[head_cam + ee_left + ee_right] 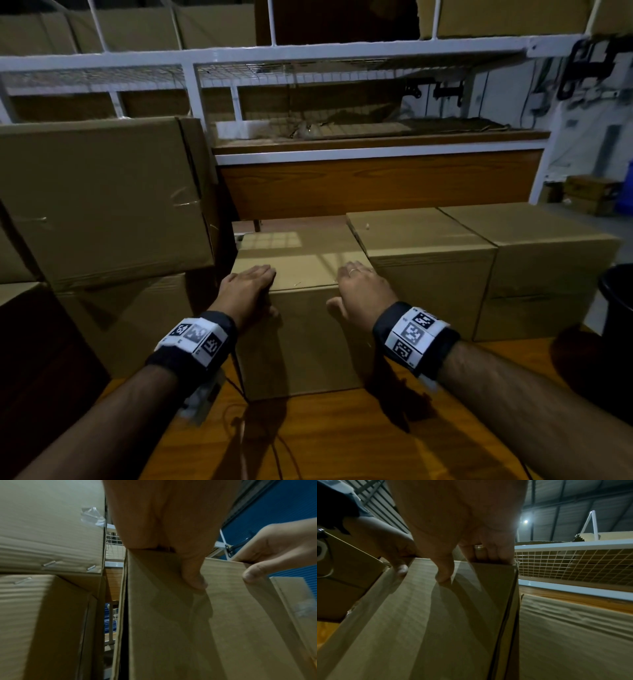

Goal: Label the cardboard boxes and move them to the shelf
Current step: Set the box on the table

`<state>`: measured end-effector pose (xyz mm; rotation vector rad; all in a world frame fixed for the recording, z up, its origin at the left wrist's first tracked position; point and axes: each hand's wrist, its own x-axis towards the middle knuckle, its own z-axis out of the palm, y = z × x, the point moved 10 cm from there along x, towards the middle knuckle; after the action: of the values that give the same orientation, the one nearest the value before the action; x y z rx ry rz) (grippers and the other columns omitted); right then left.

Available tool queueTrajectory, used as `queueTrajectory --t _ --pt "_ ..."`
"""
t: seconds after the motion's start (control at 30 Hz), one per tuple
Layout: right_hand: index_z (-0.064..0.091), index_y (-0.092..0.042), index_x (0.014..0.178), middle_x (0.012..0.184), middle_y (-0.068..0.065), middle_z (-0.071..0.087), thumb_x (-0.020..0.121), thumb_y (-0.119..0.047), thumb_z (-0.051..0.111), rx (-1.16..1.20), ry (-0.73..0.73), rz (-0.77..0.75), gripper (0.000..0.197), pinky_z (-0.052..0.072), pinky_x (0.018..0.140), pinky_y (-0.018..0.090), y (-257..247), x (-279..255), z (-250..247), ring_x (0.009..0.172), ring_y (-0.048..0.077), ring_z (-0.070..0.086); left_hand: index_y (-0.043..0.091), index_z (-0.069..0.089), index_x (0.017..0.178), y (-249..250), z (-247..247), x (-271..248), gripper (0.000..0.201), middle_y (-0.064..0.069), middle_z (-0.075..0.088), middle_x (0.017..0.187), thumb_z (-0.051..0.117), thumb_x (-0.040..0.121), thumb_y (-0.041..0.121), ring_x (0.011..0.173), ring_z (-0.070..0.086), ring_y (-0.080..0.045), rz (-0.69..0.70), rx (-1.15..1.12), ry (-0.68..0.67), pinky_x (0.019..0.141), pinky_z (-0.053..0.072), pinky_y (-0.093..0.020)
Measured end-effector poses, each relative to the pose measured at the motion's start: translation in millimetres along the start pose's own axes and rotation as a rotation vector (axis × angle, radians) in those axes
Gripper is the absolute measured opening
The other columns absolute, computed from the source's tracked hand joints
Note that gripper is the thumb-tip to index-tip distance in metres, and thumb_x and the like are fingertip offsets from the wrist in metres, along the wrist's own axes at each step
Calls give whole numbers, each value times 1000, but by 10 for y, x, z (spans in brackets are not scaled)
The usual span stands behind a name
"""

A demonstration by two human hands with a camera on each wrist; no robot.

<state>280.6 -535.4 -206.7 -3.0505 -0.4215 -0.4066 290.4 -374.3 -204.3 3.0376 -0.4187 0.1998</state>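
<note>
A plain cardboard box (301, 346) stands on the wooden table (342, 442) right in front of me. My left hand (253, 291) grips its top front edge near the left corner, fingers over the top and thumb (195, 580) on the front face (171, 628). At the right corner my right hand (358, 291) holds the same edge, its fingers (491, 553) hooked over the top and the thumb (444, 574) pressing the front (436, 628). I see no label on the box. The white-framed shelf (376, 154) with a wooden board stands behind it.
Two more boxes (428, 260) (548, 246) sit close against the right side. A stack of larger boxes (102, 198) crowds the left. A black bucket (616, 308) stands at far right. A thin cable (260, 428) lies on the table near me.
</note>
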Motion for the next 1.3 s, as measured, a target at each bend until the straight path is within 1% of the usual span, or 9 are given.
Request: queueTrajectory --t 0.13,0.23,0.43,0.5,0.6,0.73,0.97,1.13,1.3 --pt "35 1 140 146 20 38 96 -42 51 -53 -6 22 64 27 114 39 41 203 90 137 31 33 19 24 150 -20 18 197 69 -1 22 157 60 91 24 145 16 -17 0 -27 81 115 12 -33" --pt "31 4 142 147 22 35 97 -40 49 -82 -8 44 66 26 114 39 83 354 145 138 32 31 18 26 149 -21 42 359 60 -3 24 157 52 95 13 145 19 -18 -10 -3 125 114 14 -31" --pt "36 6 137 141 24 40 97 -38 50 -110 -3 88 61 30 111 41 165 583 256 133 34 37 18 26 149 -94 116 627 61 -3 27 156 49 94 6 143 23 -20 -63 50 157 115 16 -35" --pt "38 5 136 138 23 43 97 -37 49 -116 3 90 58 32 109 41 183 649 269 129 34 39 19 27 149 -111 139 707 60 -3 26 156 49 94 6 143 23 -21 -84 60 147 117 15 -39" --pt "37 7 136 139 25 42 98 -35 47 -130 -5 99 58 32 110 42 218 735 300 130 35 38 20 27 148 -142 174 827 60 -2 24 157 49 95 7 144 20 -22 -105 57 130 117 14 -43" --pt "41 7 133 133 23 47 98 -35 48 -142 6 116 55 35 107 41 281 815 291 126 34 41 20 26 149 -139 196 951 58 -2 23 157 46 96 6 145 19 -22 -101 70 127 115 14 -44" --pt "39 5 135 136 22 45 97 -36 48 -116 41 99 56 32 109 40 347 866 330 129 34 39 18 28 147 -83 199 980 59 -3 27 155 44 94 1 143 22 -22 -78 79 137 115 15 -45" --pt "40 4 134 134 21 46 97 -34 50 -104 45 88 54 34 107 40 355 873 344 127 33 40 18 29 146 -76 195 972 57 -4 29 154 49 94 7 142 23 -24 -86 79 131 114 18 -46" --pt "36 4 137 138 22 42 96 -29 51 -93 52 90 55 30 111 40 349 863 372 132 34 36 18 29 147 -91 221 972 59 -4 28 155 51 93 8 143 22 -24 -85 77 127 115 20 -47"
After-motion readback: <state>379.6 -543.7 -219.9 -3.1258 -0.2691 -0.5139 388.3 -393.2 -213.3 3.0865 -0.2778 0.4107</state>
